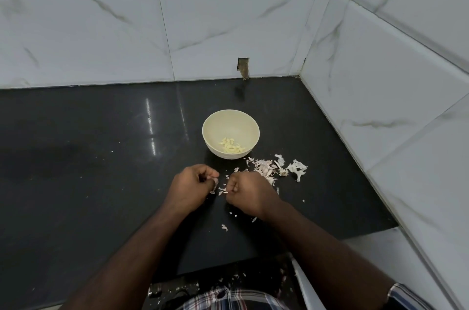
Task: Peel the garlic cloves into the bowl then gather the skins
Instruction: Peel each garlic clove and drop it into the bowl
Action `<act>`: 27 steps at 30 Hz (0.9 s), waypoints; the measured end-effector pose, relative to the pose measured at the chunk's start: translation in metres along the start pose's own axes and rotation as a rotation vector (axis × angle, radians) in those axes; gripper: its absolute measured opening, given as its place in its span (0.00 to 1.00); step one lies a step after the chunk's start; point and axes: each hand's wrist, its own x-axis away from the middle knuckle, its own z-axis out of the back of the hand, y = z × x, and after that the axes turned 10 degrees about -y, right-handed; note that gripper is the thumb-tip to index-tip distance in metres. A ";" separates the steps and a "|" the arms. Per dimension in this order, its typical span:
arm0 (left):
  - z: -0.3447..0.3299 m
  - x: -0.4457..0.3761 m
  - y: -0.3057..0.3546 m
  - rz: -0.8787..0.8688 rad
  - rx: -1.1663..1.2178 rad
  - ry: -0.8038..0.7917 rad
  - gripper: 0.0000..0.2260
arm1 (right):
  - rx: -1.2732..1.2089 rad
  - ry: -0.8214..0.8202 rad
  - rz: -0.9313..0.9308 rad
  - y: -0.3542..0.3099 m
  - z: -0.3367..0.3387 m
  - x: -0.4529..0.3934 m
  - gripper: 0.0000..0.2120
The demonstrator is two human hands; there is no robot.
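A cream bowl (231,119) stands on the black counter (101,170) and holds several peeled garlic cloves (231,145). Just in front of it, my left hand (194,186) curls round a garlic clove (215,181) whose pale skin shows at the fingertips. My right hand (250,192) is a fist beside it, thumb and fingers pinching a strip of skin (222,192). A heap of papery skins (269,170) lies right of the hands, partly hidden behind my right hand. Loose flakes (224,227) lie between my forearms.
Marble-patterned tiled walls (380,81) close the counter at the back and right, forming a corner. A small notch (243,67) sits in the back wall above the bowl. The counter's front edge (228,271) runs near my body, with more skin flakes below it.
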 end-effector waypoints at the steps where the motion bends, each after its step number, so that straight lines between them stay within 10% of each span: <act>1: 0.001 0.000 0.000 -0.011 0.031 -0.006 0.05 | -0.088 0.034 -0.002 0.001 0.002 0.001 0.01; 10: -0.006 0.010 0.023 -0.103 0.425 -0.162 0.06 | -0.983 0.110 -0.002 -0.003 0.018 0.011 0.07; 27: -0.014 0.012 0.030 -0.243 0.354 -0.084 0.07 | -0.905 0.114 0.025 0.006 0.025 0.018 0.03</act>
